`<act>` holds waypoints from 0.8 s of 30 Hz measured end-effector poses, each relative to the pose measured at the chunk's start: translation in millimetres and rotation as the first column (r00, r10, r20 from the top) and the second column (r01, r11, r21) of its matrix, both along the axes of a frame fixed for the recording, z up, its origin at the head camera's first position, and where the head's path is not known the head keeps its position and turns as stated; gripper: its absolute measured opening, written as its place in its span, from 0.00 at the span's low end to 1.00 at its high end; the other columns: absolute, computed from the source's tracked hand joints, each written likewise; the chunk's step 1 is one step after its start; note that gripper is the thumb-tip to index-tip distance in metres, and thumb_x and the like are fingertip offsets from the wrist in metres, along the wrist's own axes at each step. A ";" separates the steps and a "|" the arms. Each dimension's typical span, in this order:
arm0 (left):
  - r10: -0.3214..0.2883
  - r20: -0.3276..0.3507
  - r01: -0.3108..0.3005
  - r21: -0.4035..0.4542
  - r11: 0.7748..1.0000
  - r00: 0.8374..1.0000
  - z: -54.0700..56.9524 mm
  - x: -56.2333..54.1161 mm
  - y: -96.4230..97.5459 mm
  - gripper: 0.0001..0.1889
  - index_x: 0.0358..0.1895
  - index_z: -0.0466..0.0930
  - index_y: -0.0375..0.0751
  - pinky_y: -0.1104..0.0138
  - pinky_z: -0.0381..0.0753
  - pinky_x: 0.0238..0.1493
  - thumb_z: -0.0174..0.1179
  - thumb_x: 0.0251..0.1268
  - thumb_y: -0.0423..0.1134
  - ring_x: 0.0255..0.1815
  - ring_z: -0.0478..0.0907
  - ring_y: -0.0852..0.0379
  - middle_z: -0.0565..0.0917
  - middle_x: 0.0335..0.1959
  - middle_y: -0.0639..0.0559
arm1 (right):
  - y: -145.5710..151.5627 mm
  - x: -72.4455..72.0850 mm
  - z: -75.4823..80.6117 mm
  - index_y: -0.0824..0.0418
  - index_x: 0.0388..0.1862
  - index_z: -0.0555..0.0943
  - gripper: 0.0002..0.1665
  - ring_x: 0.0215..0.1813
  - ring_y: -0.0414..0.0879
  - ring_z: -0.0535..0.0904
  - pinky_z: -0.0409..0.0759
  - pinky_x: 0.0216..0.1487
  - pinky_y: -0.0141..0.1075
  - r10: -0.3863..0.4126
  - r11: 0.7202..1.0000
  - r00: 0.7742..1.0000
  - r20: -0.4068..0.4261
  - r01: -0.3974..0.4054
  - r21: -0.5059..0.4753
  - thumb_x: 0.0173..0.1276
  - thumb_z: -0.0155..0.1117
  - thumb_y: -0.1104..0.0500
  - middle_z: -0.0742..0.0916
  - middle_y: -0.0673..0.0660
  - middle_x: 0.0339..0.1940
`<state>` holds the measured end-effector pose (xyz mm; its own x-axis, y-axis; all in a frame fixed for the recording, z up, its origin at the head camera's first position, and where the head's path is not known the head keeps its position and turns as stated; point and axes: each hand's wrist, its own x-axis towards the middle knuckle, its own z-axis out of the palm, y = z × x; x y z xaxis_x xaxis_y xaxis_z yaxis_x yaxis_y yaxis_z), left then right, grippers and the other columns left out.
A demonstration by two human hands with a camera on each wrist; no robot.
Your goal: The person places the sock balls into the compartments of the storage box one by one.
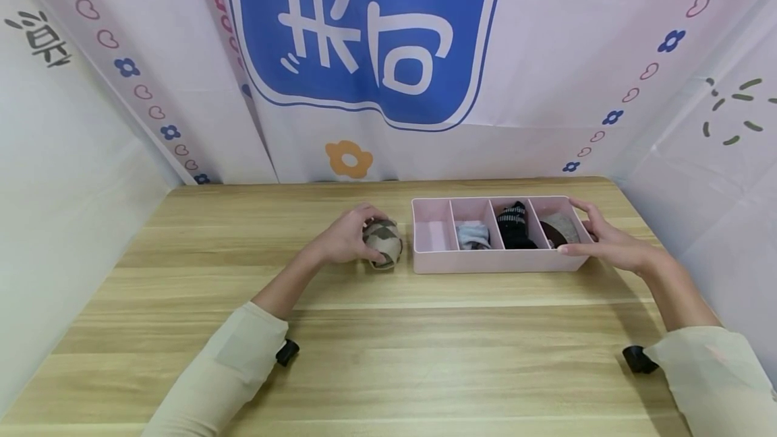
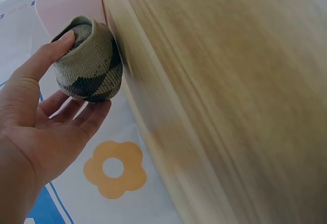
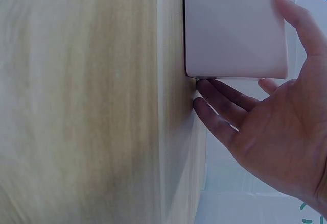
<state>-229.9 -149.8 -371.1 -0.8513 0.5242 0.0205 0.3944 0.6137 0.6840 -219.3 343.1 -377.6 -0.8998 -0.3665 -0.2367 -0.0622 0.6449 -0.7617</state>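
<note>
In the head view, my left hand point(image 1: 350, 236) holds a rolled-up pair of socks point(image 1: 385, 245), tan with dark diamond patches, just left of the pink divided box point(image 1: 485, 261). The left wrist view shows the thumb pressing into the top of the sock roll point(image 2: 89, 60) and the fingers curled under its side. My right hand point(image 1: 613, 238) grips the box's right end, thumb over the front rim and fingertips against the end wall point(image 3: 237, 30). Inside the box, from the left: a bare compartment, a light grey-blue rolled sock point(image 1: 473, 235), black socks point(image 1: 514, 224) and a grey and brown roll point(image 1: 560, 229).
Everything rests on a wood-grain table point(image 1: 388, 356), its back edge near the box. A white printed cloth point(image 1: 528, 86) with a blue sign hangs behind, and white sheets enclose both sides. A dark wrist device point(image 1: 640, 359) sticks out beside the right sleeve.
</note>
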 end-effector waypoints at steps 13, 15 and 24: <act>0.044 0.016 -0.045 0.085 0.995 0.999 5.5 -0.6 -4.5 0.38 0.66 0.75 0.29 0.52 0.82 0.60 0.80 0.49 0.30 0.61 0.75 0.41 0.76 0.62 0.38 | -0.9 1.6 1.2 0.49 0.85 0.27 0.64 0.78 0.84 0.41 0.49 0.67 0.80 -0.006 1.000 1.000 0.004 0.006 0.013 0.73 0.66 0.51 0.47 0.87 0.78; 0.048 0.012 -0.049 0.097 0.994 0.999 8.0 0.1 -4.1 0.38 0.66 0.75 0.29 0.51 0.82 0.61 0.80 0.49 0.30 0.62 0.74 0.40 0.75 0.62 0.37 | -1.0 1.8 1.2 0.49 0.85 0.27 0.64 0.78 0.84 0.41 0.49 0.67 0.80 -0.008 1.000 1.000 0.003 0.008 0.014 0.72 0.66 0.51 0.47 0.87 0.78; 0.062 -0.020 -0.059 0.151 0.987 0.998 18.7 1.0 -0.5 0.39 0.66 0.76 0.30 0.51 0.80 0.64 0.81 0.47 0.29 0.62 0.74 0.40 0.76 0.60 0.38 | -1.8 1.3 1.4 0.48 0.85 0.27 0.65 0.78 0.83 0.40 0.48 0.67 0.80 -0.011 1.000 1.000 0.013 0.011 0.011 0.73 0.66 0.51 0.46 0.86 0.78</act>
